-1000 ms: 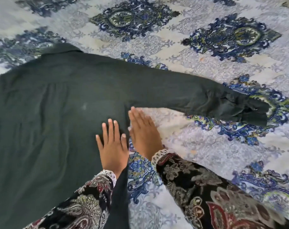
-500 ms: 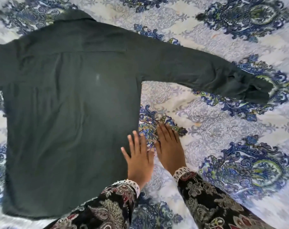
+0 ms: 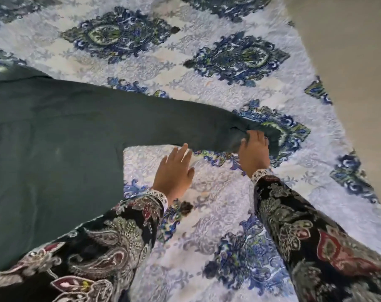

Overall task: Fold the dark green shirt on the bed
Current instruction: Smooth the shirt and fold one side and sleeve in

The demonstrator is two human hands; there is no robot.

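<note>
The dark green shirt lies flat and back-up on the bed, its body filling the left side. Its right sleeve stretches out to the right across the bedspread. My right hand rests on the cuff end of that sleeve with the fingers curled into the cloth. My left hand hovers flat over the bedspread just below the sleeve, fingers apart and holding nothing; its fingertips reach the sleeve's lower edge. Both of my arms wear dark paisley sleeves with white lace cuffs.
A white bedspread with blue and green medallions covers the bed. The bed's right edge runs diagonally down the frame, with beige floor beyond it. The shirt collar sits at the far left.
Both hands have moved right and up from the shirt's side seam to the sleeve. My right hand has taken hold of the cuff. The view has swung right, showing the bed's edge.
</note>
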